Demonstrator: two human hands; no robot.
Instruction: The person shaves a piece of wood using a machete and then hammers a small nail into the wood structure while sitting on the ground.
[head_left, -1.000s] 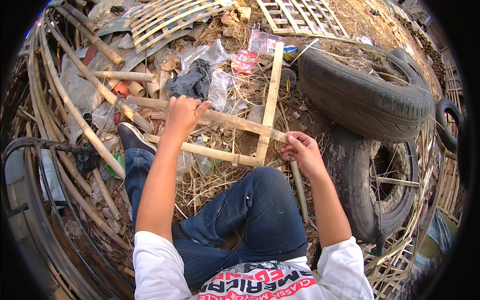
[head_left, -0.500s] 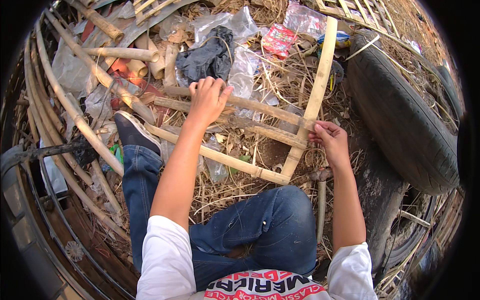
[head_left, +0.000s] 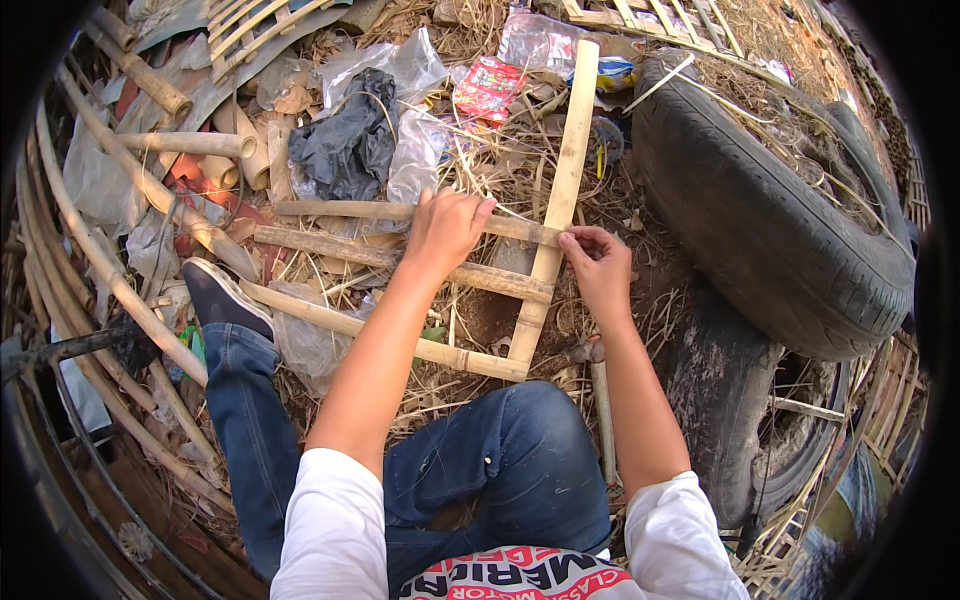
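A ladder-like bamboo frame lies on straw in front of my knees. Its long upright strip [head_left: 562,190] runs from near my right knee up toward the tyre, and three cross slats [head_left: 330,245] reach left from it. My left hand [head_left: 445,228] presses palm-down on the top slat [head_left: 345,210], close to where it meets the upright. My right hand [head_left: 600,265] pinches at that same joint on the upright's right side; whether it holds something small there is hidden. A hammer [head_left: 598,385] lies on the ground below my right wrist.
Two worn tyres [head_left: 770,230] lie at the right. Loose bamboo poles [head_left: 130,290] pile up at the left, with a black cloth [head_left: 345,145], plastic bags and a red wrapper [head_left: 487,88] behind the frame. My left shoe [head_left: 215,295] rests on the bottom slat.
Both hands have shifted up the frame, from the middle slat joint to the top one. The view has tilted, so the frame sits more central.
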